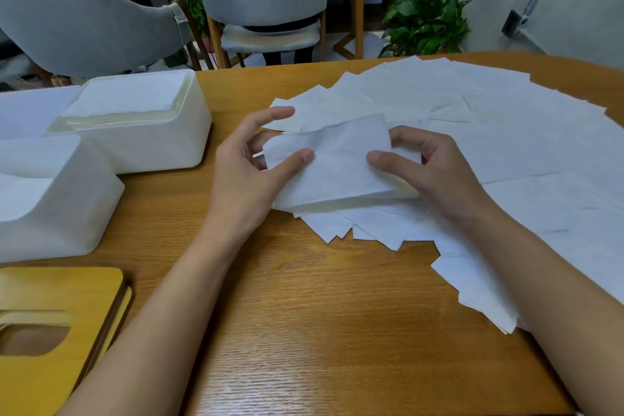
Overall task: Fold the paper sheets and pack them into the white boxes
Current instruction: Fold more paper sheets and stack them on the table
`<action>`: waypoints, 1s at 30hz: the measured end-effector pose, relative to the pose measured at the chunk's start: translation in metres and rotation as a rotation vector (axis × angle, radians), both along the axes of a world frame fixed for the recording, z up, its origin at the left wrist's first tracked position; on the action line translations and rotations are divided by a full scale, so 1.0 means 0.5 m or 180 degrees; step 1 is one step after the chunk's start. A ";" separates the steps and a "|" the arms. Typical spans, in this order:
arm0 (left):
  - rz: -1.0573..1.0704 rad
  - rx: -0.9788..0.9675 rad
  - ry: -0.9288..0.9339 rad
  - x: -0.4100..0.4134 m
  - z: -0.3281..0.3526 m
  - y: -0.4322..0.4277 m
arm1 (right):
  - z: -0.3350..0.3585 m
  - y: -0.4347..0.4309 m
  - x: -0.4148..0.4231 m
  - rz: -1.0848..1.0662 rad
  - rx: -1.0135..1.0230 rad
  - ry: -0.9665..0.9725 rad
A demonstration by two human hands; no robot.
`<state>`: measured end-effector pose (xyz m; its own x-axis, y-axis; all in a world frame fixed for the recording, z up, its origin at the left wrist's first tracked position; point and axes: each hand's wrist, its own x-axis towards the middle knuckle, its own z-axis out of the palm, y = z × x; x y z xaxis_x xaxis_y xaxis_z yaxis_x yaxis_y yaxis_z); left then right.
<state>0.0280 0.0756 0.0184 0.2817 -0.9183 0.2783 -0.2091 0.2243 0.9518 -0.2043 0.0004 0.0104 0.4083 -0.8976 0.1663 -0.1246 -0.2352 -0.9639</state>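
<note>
At the left, two wooden lids [50,300] lie stacked at the table's [304,314] near edge, and behind them stand two white boxes, the near box [60,209] and the far box [162,142], which is filled with folded paper. In the middle, one folded sheet [331,162] is held just above the table. The left hand [243,176] pinches its left end and the right hand [435,165] pinches its right end, over many overlapping flat sheets [513,145], which I cannot count.
</note>
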 end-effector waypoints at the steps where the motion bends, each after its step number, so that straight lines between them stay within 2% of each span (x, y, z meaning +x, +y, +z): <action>1: -0.0028 0.0021 0.0064 -0.002 0.000 0.000 | 0.004 0.005 0.003 0.0104 0.0046 -0.0042; 5: -0.0150 0.0080 0.0181 -0.013 -0.006 -0.002 | 0.005 0.017 0.013 0.0205 0.0173 -0.0042; 10: -0.0187 0.0108 0.0047 -0.021 -0.011 -0.003 | -0.002 0.018 0.018 0.0142 0.0246 0.0038; 19: -0.0104 0.0127 0.0102 -0.020 -0.019 -0.009 | -0.002 0.019 0.020 0.0253 -0.0169 0.0040; 23: 0.0188 0.0208 -0.0303 -0.018 -0.029 -0.015 | 0.001 0.018 0.020 0.0249 -0.0216 -0.0279; 24: 0.0144 0.0353 -0.0236 -0.019 -0.028 -0.014 | 0.004 0.017 0.018 0.0263 -0.0137 -0.0390; 27: -0.0294 0.0648 0.0458 -0.025 -0.018 -0.008 | 0.005 0.012 0.013 0.0208 -0.0056 -0.0449; 30: -0.0181 0.0344 0.0296 -0.029 -0.020 -0.008 | 0.004 0.009 0.007 0.0260 -0.0122 -0.0352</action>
<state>0.0135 0.0715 0.0086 0.2484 -0.9567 0.1519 -0.1087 0.1283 0.9858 -0.2008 0.0050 0.0122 0.4569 -0.8543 0.2479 0.0028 -0.2773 -0.9608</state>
